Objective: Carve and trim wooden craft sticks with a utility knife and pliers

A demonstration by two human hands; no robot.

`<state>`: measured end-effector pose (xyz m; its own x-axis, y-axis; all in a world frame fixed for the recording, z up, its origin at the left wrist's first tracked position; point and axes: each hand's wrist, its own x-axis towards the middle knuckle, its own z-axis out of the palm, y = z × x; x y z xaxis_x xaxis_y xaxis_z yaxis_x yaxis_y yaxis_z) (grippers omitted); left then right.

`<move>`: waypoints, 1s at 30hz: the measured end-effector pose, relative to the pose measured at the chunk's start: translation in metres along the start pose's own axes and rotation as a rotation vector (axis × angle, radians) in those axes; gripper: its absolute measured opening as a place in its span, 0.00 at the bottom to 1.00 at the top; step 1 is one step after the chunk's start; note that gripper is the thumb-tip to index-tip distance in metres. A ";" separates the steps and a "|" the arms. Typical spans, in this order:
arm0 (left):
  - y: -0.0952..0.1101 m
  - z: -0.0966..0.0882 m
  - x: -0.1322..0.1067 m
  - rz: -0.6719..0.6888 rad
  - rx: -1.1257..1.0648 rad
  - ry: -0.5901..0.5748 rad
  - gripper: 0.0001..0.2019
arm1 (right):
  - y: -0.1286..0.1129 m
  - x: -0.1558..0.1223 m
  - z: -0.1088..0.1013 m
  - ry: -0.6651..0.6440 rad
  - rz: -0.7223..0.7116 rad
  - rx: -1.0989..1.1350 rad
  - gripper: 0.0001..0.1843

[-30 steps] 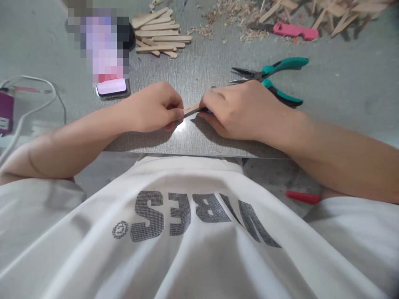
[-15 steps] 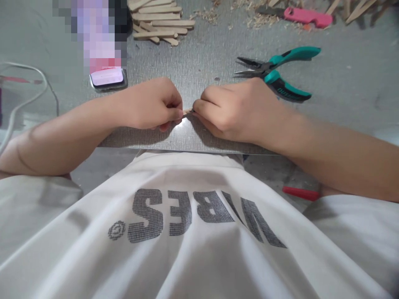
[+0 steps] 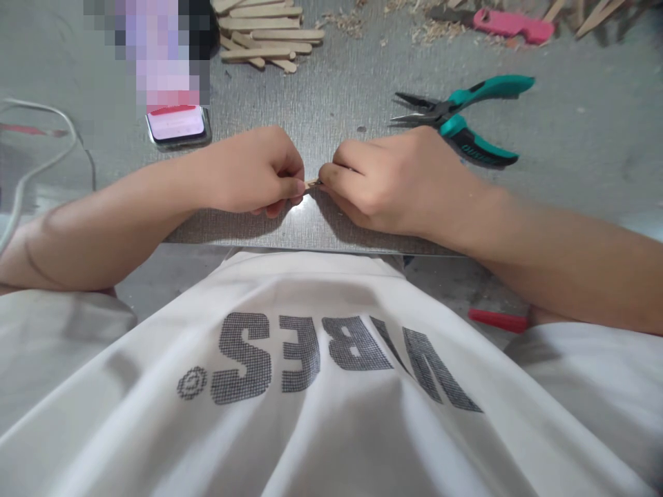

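Wooden stick [image 3: 311,186] showing less of its length

The left hand [image 3: 253,169] is pinching one end of the stick between thumb and fingers, just above the surface [image 3: 248,231] and near its front edge. The right hand [image 3: 394,181] is facing it, its fingers closing together on a small dark item [image 3: 318,182] that is lying against the stick; most of that item is hiding behind the fingers, so its kind is staying unclear. Compared with a second ago, the right hand is sitting nearer the left, leaving only a short bit of wood showing between them, and the blue patch by its fingertips is no longer showing. The view is shifting too: the open pliers [image 3: 444,114], the pink-handled knife [image 3: 512,26] and the pile of sticks [image 3: 269,34] are appearing higher up. The phone [image 3: 177,123] is lying beyond the left forearm.
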<state>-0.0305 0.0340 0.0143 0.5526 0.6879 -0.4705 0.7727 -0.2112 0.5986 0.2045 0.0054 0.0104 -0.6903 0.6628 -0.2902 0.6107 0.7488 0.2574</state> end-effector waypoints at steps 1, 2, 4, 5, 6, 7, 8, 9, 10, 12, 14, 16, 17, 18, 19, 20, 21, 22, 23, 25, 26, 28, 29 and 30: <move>0.002 -0.001 -0.002 0.001 0.011 -0.007 0.16 | 0.000 0.000 0.001 0.001 0.004 -0.024 0.31; 0.004 -0.002 -0.003 0.005 0.019 -0.013 0.16 | -0.001 0.001 0.001 0.001 0.005 -0.043 0.31; 0.004 -0.003 -0.004 0.002 0.031 -0.018 0.14 | -0.001 0.001 0.002 0.023 -0.006 -0.053 0.30; 0.004 -0.003 -0.004 -0.006 0.035 -0.023 0.14 | -0.001 0.001 0.003 0.046 -0.015 -0.046 0.30; 0.004 -0.003 -0.003 -0.012 0.040 -0.027 0.14 | 0.000 0.000 0.003 0.072 -0.019 -0.033 0.30; 0.003 -0.003 -0.002 -0.014 0.046 -0.026 0.14 | 0.000 0.000 0.003 0.091 -0.021 -0.019 0.30; 0.003 -0.003 -0.002 -0.015 0.051 -0.024 0.14 | 0.000 0.000 0.002 0.095 -0.019 -0.007 0.29; 0.003 -0.003 -0.002 -0.015 0.056 -0.022 0.14 | 0.000 0.000 0.001 0.083 -0.014 0.001 0.30; 0.004 -0.002 -0.003 -0.014 0.060 -0.023 0.14 | 0.000 0.000 0.000 0.060 -0.005 0.007 0.30; 0.005 -0.002 -0.004 -0.011 0.063 -0.027 0.14 | 0.000 0.000 -0.003 0.011 0.010 0.022 0.31; 0.007 -0.001 -0.005 -0.009 0.059 -0.013 0.13 | -0.001 -0.001 -0.005 -0.016 0.014 0.035 0.33; 0.008 -0.001 -0.004 -0.020 0.061 0.001 0.13 | 0.000 -0.001 -0.006 -0.024 0.013 0.045 0.33; 0.009 -0.001 -0.003 -0.033 0.064 0.004 0.13 | 0.000 -0.002 -0.005 -0.019 0.016 0.053 0.33; 0.009 -0.001 -0.002 -0.048 0.066 0.000 0.13 | 0.000 -0.002 -0.005 -0.010 0.021 0.064 0.32; 0.010 -0.001 -0.001 -0.060 0.069 -0.009 0.13 | 0.000 -0.003 -0.005 0.001 0.026 0.076 0.32; 0.010 -0.001 0.000 -0.068 0.070 -0.008 0.13 | 0.000 -0.003 -0.005 0.011 0.028 0.087 0.32; 0.011 -0.002 0.001 -0.072 0.065 -0.005 0.13 | -0.001 -0.003 -0.005 0.015 0.028 0.092 0.32; 0.011 -0.002 0.002 -0.077 0.061 -0.003 0.13 | -0.001 -0.003 -0.005 0.012 0.024 0.090 0.33; 0.011 -0.002 0.002 -0.078 0.061 0.000 0.12 | -0.002 -0.003 -0.006 0.000 0.016 0.079 0.34; 0.011 -0.001 0.002 -0.072 0.083 0.019 0.13 | -0.003 -0.003 -0.008 -0.027 -0.013 0.032 0.34; 0.011 0.000 0.002 -0.071 0.104 0.031 0.13 | -0.004 -0.003 -0.009 -0.041 -0.031 0.001 0.34; 0.012 0.001 0.002 -0.066 0.147 0.054 0.16 | -0.005 -0.002 -0.012 -0.066 -0.062 -0.063 0.34; 0.012 0.002 0.001 -0.051 0.153 0.061 0.16 | -0.006 -0.001 -0.014 -0.077 -0.068 -0.088 0.34; 0.011 0.002 0.001 -0.040 0.150 0.062 0.16 | -0.006 -0.001 -0.015 -0.089 -0.068 -0.103 0.34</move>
<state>-0.0203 0.0309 0.0191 0.5036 0.7382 -0.4489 0.8343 -0.2807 0.4744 0.1955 0.0006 0.0231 -0.6885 0.6116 -0.3898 0.5175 0.7909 0.3266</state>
